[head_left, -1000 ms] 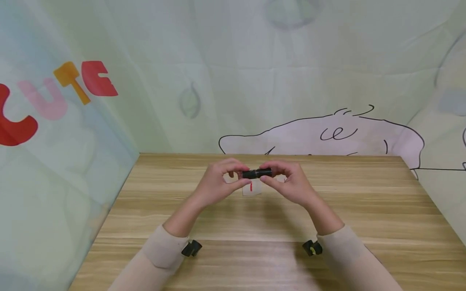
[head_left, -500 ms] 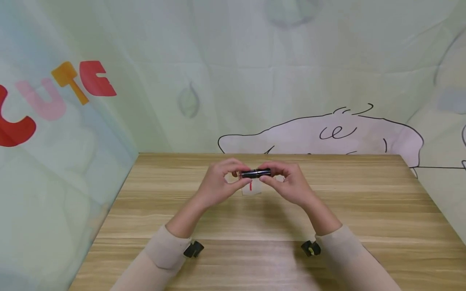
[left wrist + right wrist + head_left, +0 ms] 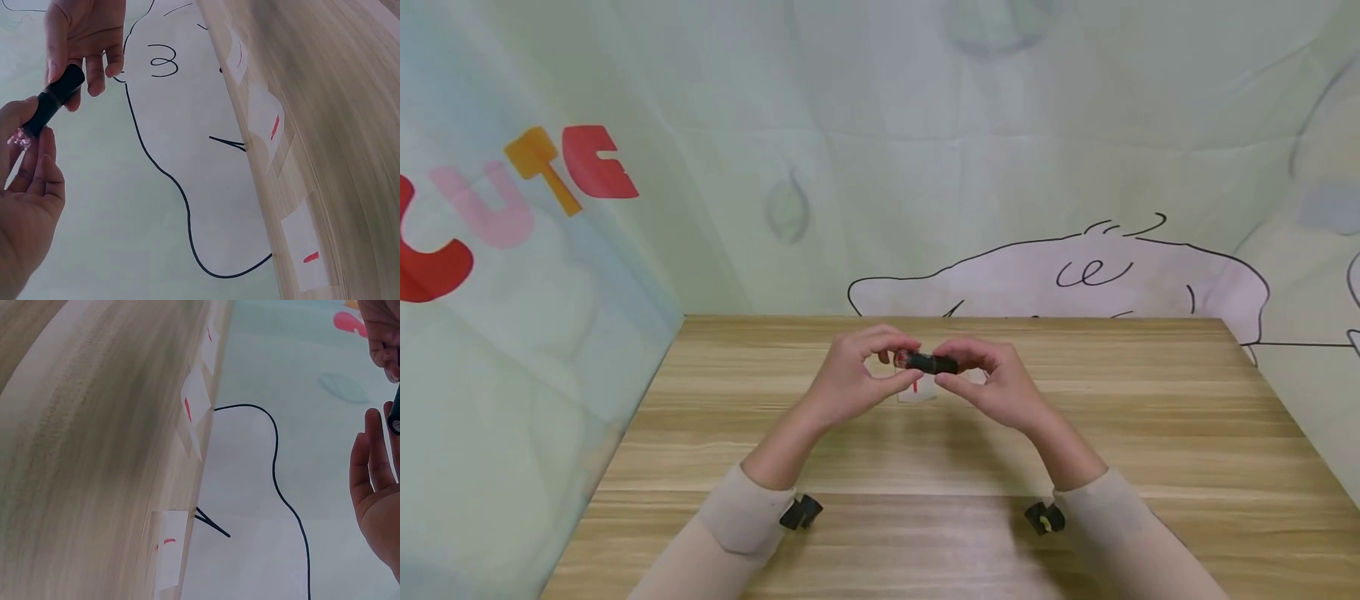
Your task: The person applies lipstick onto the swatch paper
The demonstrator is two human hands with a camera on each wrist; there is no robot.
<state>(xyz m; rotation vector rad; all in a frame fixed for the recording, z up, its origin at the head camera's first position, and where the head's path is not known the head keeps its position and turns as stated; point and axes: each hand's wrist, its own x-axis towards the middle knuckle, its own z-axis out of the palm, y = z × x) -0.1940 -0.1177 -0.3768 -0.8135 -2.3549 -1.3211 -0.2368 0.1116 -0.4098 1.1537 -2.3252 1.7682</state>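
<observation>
A capped lipstick, a slim black tube with a clear pinkish, glittery end, is held level above the far part of the table. My left hand pinches its glittery end between thumb and fingers. The other, plain black end sits between the thumb and fingers of my right hand. In the left wrist view the tube spans both hands, and only its black end shows at the right wrist view's edge. Beneath the hands lies a white paper piece with a red stroke.
The wood-grain table ends at a printed curtain. In the left wrist view, three white papers with red marks, one of them a near slip, lie along the far edge. Black wrist cameras sit at both cuffs.
The lipstick has turned a little between my hands: its right end has dipped and more of its glittery end shows. Both hands keep their hold and have barely shifted.
</observation>
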